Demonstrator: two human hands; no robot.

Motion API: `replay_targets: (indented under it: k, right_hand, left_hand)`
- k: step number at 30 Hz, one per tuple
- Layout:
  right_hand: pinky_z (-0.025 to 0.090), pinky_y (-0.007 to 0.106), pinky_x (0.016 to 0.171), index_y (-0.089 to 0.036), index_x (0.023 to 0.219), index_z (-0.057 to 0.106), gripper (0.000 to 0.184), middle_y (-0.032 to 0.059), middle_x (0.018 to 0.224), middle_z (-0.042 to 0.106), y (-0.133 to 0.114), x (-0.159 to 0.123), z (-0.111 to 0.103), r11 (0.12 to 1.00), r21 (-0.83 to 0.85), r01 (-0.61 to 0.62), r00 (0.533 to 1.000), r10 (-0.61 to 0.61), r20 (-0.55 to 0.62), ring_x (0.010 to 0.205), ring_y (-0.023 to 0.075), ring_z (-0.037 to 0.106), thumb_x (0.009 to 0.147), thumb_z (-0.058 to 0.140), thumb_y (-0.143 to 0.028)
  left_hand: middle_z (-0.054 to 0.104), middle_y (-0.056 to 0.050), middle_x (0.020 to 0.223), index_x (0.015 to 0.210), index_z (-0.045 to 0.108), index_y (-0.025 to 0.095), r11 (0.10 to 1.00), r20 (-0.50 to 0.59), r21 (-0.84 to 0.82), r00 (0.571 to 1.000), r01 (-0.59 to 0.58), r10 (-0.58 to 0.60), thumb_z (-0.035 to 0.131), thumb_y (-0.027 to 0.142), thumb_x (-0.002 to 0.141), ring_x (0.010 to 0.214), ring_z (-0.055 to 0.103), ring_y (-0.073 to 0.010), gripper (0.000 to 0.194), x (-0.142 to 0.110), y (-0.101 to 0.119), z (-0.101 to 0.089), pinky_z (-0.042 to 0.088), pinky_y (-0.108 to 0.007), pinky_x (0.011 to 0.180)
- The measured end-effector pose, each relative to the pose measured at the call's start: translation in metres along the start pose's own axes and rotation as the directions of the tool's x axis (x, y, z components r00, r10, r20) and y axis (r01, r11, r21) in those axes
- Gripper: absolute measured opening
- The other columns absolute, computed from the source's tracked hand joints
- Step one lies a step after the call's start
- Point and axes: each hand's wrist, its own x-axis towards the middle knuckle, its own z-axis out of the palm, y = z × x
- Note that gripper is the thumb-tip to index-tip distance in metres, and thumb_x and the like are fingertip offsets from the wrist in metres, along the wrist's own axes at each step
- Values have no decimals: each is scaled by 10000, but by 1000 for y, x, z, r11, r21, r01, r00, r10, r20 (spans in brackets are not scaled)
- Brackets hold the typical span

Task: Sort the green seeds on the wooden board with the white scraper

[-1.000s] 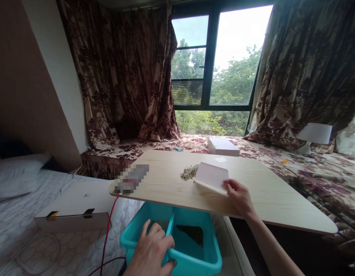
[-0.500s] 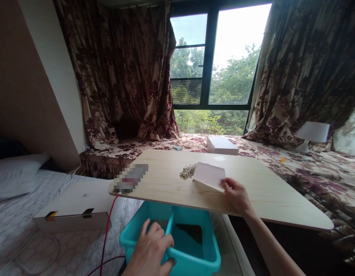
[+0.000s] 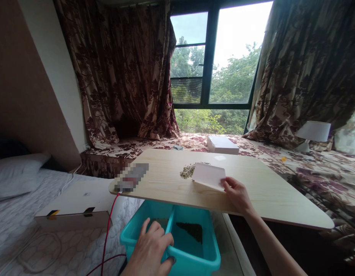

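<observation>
My right hand point(image 3: 237, 194) pinches the near edge of a white card point(image 3: 208, 176) that stands tilted on the light wooden tabletop point(image 3: 266, 195). The card's far left edge touches a small heap of greenish-brown grains point(image 3: 188, 171). My left hand point(image 3: 150, 251) grips the near rim of a teal plastic bin point(image 3: 206, 264) below the table's front edge. A divider splits the bin into two compartments, and a dark heap of grains point(image 3: 190, 230) lies in the right one.
A blurred-out object point(image 3: 131, 177) with a red cable point(image 3: 107, 234) sits at the tabletop's left corner. A flat white box point(image 3: 72, 205) lies on the bed to the left. Another white box point(image 3: 222, 145) and a lamp point(image 3: 312, 134) rest on the patterned window seat.
The card has slid a little to the left, closer against the heap of grains. My left hand has stayed on the bin's rim.
</observation>
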Motion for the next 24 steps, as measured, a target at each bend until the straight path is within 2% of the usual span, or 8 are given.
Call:
replay_targets:
  k: [10, 17, 24]
  right_hand:
    - [494, 279, 602, -181, 769, 669, 287, 61, 739, 704, 2, 2, 4, 999, 50, 4, 1000, -4, 9, 670, 198, 637, 756, 520, -426]
    - [504, 292, 636, -189, 773, 680, 288, 54, 739, 714, 4, 2, 4, 999, 43, 3, 999, -5, 44, 689, 205, 642, 752, 537, -438]
    - [481, 292, 613, -180, 752, 658, 293, 47, 697, 676, -4, 7, 5, 999, 44, -17, 998, 15, 53, 652, 199, 626, 758, 525, -441]
  left_hand:
    - [613, 13, 884, 810, 606, 254, 999, 42, 40, 999, 20, -21, 622, 149, 657, 996, 529, -215, 186, 3, -3, 4, 153, -499, 1084]
    - [611, -8, 897, 827, 602, 233, 997, 86, 66, 995, 35, -41, 588, 129, 672, 997, 537, -223, 187, -1, 9, -10, 178, -513, 1079]
    - [603, 9, 865, 792, 585, 231, 1000, 16, 1, 1000, 14, -14, 594, 99, 669, 974, 533, -218, 180, -2, 4, -8, 165, -516, 1080]
